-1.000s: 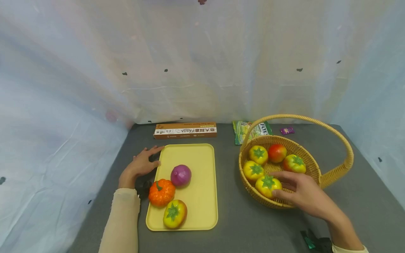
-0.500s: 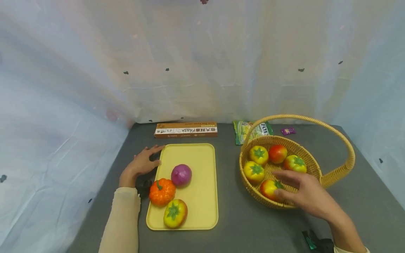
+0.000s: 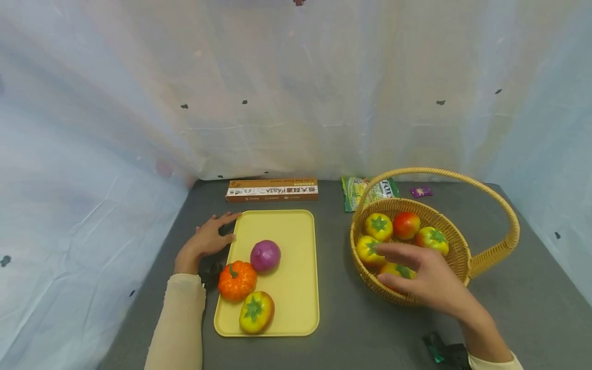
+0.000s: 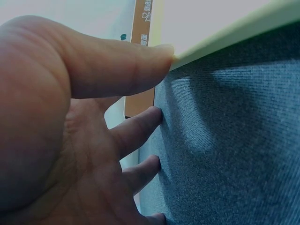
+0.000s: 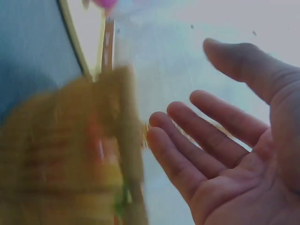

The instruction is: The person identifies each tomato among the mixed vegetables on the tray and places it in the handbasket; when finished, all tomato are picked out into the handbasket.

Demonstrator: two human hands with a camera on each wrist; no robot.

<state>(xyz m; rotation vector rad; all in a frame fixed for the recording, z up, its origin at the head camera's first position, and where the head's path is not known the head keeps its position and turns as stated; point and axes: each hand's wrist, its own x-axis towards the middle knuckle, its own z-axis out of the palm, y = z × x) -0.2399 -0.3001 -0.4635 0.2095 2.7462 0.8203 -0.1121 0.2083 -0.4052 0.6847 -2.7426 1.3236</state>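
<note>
My left hand (image 3: 207, 241) lies at the left side of a yellow tray (image 3: 296, 267). In the left wrist view its thumb (image 4: 136, 65) touches the tray's rim, while the other fingers are spread on the grey cloth. On the tray are a purple onion (image 3: 265, 256), a small orange pumpkin (image 3: 237, 281) and a yellow-green persimmon (image 3: 256, 312). Over the near part of a wicker basket (image 3: 455, 241), my right hand (image 3: 427, 275) is held with its fingers apart and nothing in them. It partly hides a persimmon (image 3: 393, 270) in the basket; several similar fruits lie beside that one.
The basket's tall handle (image 3: 501, 200) arches over its right side. Behind the tray lies a pasta box (image 3: 272, 190). A green packet (image 3: 358, 191) and a small purple packet (image 3: 421, 191) lie behind the basket. White curtains enclose the table.
The persimmon under my right hand tipped over, showing its red side, and the hand has let go of it. That hand then moved up and left. My left hand stays in place.
</note>
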